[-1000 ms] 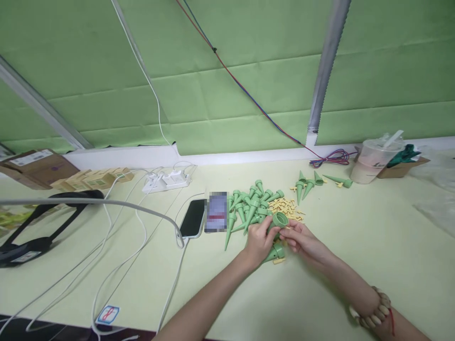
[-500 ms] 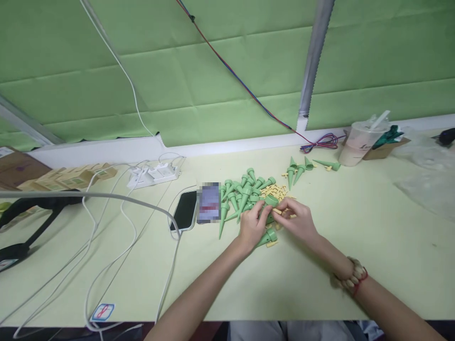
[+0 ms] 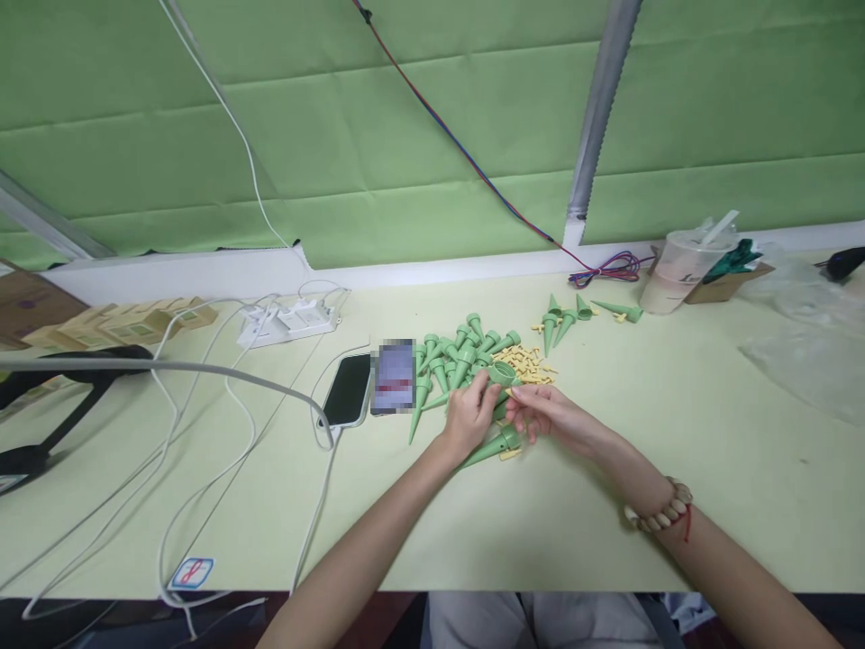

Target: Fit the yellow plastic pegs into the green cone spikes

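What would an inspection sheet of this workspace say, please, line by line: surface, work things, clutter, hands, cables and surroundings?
Surface: pale tabletop, with a small label near the front edge.
Work things: pile of green spikes beside a heap of small yellow pieces; a few spikes lie apart, farther back.
Clutter: two phones, one screen pixelated; cup with straw; clear plastic; small boxes.
Hands: left hand holds a capped spike, open end up; right hand has fingertips at its side, whatever they pinch too small to confirm.
Cables: white cables loose around a power strip; red-blue wire coiled.
Surroundings: green wall covering, metal posts.
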A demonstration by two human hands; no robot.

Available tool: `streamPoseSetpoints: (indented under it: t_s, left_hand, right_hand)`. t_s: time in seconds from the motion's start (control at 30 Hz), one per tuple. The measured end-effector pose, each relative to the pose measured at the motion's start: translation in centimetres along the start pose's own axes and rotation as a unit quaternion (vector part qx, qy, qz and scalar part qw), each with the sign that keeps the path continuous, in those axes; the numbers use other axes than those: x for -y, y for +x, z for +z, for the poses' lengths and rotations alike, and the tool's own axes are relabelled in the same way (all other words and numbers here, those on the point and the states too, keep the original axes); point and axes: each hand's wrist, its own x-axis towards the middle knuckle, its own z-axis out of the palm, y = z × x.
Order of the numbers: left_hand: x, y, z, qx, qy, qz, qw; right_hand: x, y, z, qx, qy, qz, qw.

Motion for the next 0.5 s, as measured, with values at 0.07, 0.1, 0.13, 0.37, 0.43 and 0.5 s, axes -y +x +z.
streamPoseSetpoints:
  t_s: [0.07,0.1,0.13,0.37,0.43,0.5]
  left_hand:
    - [0.0,0.0,0.0,0.002,-0.005,0.005,1.000]
    - [0.0,0.0,0.1,0.004,-0.009,0.009,1.000]
    - [0.1,0.0,0.1,0.007,-0.013,0.013,1.000]
    - [-0.1,0.0,-0.1,0.038,-0.013,0.056,0.998]
    - [-0.4,0.0,-0.2,0.048,-0.009,0.056,0.997]
    - [-0.6,0.0,-0.3,0.061,-0.006,0.051,0.997]
  right_hand:
    - [-0.1,0.0,0.0,0.013,0.022,0.003,1.000]
    - [-0.2,0.0,0.1,0.023,0.032,0.006,0.999]
    - [-0.3,-0.1,0.1,0.033,0.043,0.009,0.998]
    - [-0.4,-0.1,0.0,0.029,0.096,0.040,0.994]
    - [-0.3,-0.1,-0.4,0.027,0.089,0.047,0.995]
    - [-0.2,-0.1,-0.8,0.024,0.058,0.043,0.997]
